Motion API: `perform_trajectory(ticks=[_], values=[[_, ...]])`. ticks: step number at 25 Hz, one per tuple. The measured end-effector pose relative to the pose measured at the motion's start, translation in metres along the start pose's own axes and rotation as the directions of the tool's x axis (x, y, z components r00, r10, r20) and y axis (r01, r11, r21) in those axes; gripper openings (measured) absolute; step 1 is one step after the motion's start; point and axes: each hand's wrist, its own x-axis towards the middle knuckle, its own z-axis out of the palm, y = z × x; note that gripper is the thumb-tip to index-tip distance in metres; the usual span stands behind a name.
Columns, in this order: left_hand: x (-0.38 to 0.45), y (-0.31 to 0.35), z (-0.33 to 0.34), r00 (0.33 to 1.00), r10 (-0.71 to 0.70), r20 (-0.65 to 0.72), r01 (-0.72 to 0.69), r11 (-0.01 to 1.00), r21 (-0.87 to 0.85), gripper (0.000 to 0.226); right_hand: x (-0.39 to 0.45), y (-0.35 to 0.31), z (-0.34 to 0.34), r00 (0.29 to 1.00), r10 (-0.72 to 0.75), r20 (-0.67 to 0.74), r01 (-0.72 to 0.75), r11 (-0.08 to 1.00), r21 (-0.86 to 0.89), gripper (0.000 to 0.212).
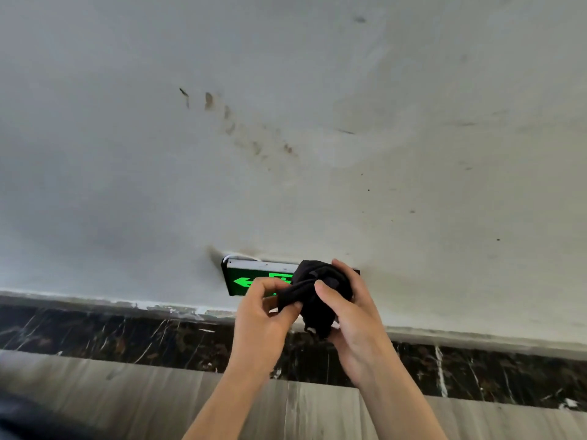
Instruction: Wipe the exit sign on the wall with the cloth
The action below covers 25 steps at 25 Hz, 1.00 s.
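Both hands up front: your right hand (346, 312) w/ grip wrapped around the bunched black cloth (320, 293), left hand (265, 315) pinching its corner, just before the exit sign (251, 279) low on the wall (286, 122); wiping prob. not begun.

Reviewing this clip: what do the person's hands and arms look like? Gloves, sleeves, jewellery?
Both the left hand and the right hand are bare: no gloves, rings, watch or bracelet visible. The forearms are uncovered all the way to the bottom edge of the picture, with no sleeve in view.
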Motion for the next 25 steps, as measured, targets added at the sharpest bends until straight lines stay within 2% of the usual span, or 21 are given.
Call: perform_trajectory(ticks=[3, 7, 9, 11, 13, 16, 19, 21, 25], values=[[0.013, -0.039, 0.006, 0.996, 0.073, 0.052, -0.077, 0.995, 0.069, 0.029, 0.027, 0.035, -0.015, 0.995, -0.067, -0.068, 0.069, 0.997, 0.029, 0.044], [0.040, -0.061, -0.009, 0.966, 0.215, 0.146, -0.227, 0.972, 0.065, 0.028, 0.049, 0.061, -0.027, 0.992, -0.120, -0.043, 0.126, 0.969, 0.211, 0.047], [0.060, -0.057, -0.019, 0.922, 0.375, 0.098, -0.387, 0.894, 0.224, 0.022, 0.055, 0.065, -0.029, 0.992, -0.122, -0.042, 0.129, 0.949, 0.288, 0.052], [0.084, -0.041, -0.026, 0.799, 0.601, 0.024, -0.522, 0.673, 0.524, 0.023, 0.058, 0.067, -0.029, 0.994, -0.107, -0.022, 0.108, 0.935, 0.338, 0.059], [0.109, -0.015, -0.031, 0.623, 0.781, 0.054, -0.575, 0.410, 0.708, 0.036, 0.057, 0.067, -0.027, 0.996, -0.082, 0.029, 0.065, 0.922, 0.381, 0.059], [0.146, 0.019, -0.037, 0.376, 0.902, 0.213, -0.600, 0.062, 0.798, 0.048, 0.052, 0.067, -0.024, 0.990, -0.074, 0.117, 0.013, 0.892, 0.452, 0.055], [0.182, 0.040, -0.045, 0.180, 0.905, 0.385, -0.531, -0.240, 0.813, 0.053, 0.052, 0.069, -0.020, 0.984, -0.076, 0.160, -0.011, 0.873, 0.487, 0.054], [0.201, 0.049, -0.048, 0.127, 0.882, 0.454, -0.475, -0.348, 0.808, 0.058, 0.054, 0.071, -0.018, 0.983, -0.054, 0.177, -0.037, 0.881, 0.471, 0.052], [0.230, 0.056, -0.054, 0.112, 0.832, 0.543, -0.391, -0.465, 0.794, 0.065, 0.060, 0.075, -0.017, 0.982, -0.029, 0.185, -0.061, 0.883, 0.466, 0.043]])
